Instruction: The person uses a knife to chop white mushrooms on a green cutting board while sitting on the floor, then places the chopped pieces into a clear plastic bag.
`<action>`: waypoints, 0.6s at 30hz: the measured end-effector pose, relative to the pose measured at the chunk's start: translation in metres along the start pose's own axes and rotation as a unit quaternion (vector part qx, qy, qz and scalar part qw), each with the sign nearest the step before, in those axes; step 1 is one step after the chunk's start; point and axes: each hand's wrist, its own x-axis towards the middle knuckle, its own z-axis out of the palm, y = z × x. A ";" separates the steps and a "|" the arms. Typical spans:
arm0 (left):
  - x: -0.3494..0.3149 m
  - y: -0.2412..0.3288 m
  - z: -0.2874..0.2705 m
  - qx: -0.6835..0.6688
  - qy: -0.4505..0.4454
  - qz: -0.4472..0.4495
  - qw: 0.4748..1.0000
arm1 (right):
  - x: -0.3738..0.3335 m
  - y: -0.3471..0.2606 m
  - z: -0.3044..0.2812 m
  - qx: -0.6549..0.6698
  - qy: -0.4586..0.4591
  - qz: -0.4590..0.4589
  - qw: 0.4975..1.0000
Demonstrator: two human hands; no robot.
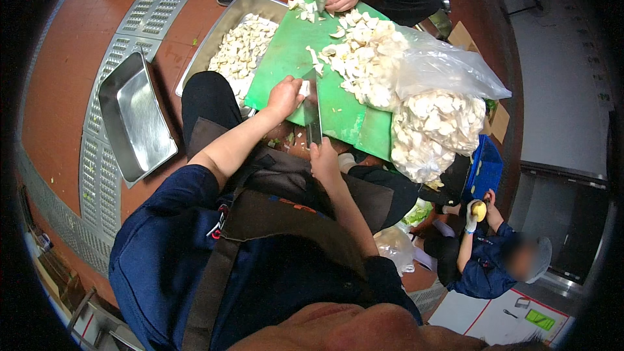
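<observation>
The cutting board [279, 58] lies ahead with 1 pile of pieces [357, 52] on its right half, a filled bag [434, 127] at its right edge, a tray [257, 4] of cut pieces [240, 49] to its left, and a pan [140, 120] farther left over floor grating [146, 16].

left hand [285, 96]: fingers curled | right hand [325, 161]: clenched | forearms [242, 135]: angled inward (both bare)

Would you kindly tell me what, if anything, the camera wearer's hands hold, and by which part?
The right hand holds a wide grey metal cleaver by its handle; the left hand holds a small pale white chunk, exact grip unclear.
</observation>
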 end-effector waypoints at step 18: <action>0.000 0.012 0.013 0.114 0.027 0.079 0.990 | 0.027 0.001 -0.035 -0.136 0.148 -0.068 0.977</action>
